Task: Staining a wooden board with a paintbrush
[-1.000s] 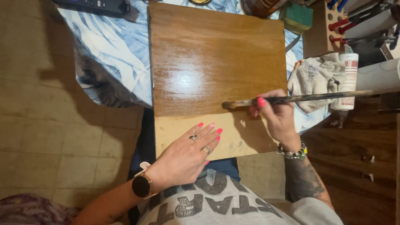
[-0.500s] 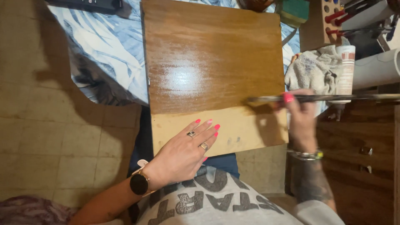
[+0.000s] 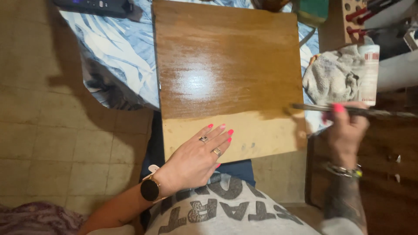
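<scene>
Tiled flooring [image 3: 56, 130] is showing at the left, under a table draped in a blue leaf-print cloth [image 3: 117, 56]. Your right hand [image 3: 346, 130] is closing its fingers around a long thin brush [image 3: 357, 111], gripping it near the middle; the brush is lying level, its tip sitting at the right edge of the board [image 3: 226, 74]. Your left hand [image 3: 200, 152] is resting flat and open on the board's near, unfinished strip, fingers spread, holding nothing. The board is lying across the cloth and overhanging toward you; its far portion is shining dark and wet, its near strip is staying pale. A grey rag [image 3: 331, 76] and a white tube [image 3: 369, 74] are sitting just right of the board.
</scene>
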